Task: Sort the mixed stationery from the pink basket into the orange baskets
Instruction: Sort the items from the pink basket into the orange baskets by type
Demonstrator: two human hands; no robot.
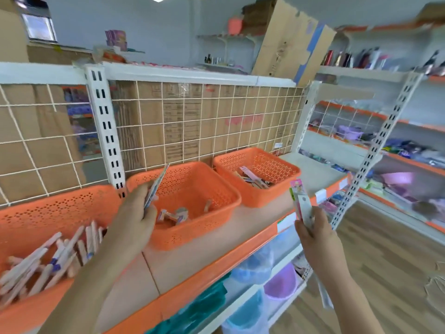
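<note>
1. Left hand [134, 208]: fingers curled round one flat pack [156, 184], blurred. It is held tilted over the near left corner of the middle orange basket [197, 227], with its upper end rising towards the wire grid [216, 116].
2. Right hand [315, 230]: pinches a small bunch of long packs [301, 201] upright, one pink-topped and one white. It is out past the shelf's orange front edge [240, 251], over open wooden floor [385, 261].
3. Left orange basket [48, 208]: heaped with long pale packs [48, 261]. The left forearm crosses its right end.
4. Middle orange basket: holds a few small packs [173, 214] on the bottom, which is mostly bare. Its left rim is close beside the left basket, just in front of the slotted upright [106, 131].
5. Right orange basket [272, 196]: holds a few packs [255, 180] at the back. A narrow gap separates it from the middle basket.
6. Shelf board [183, 261]: a bare strip runs between the baskets and the front edge. There is more bare board to the right of the right basket.
7. Wire grid: stands close behind all three baskets and closes off the back.
8. Slanted slotted rail [375, 145]: stands just right of the right hand.
</note>
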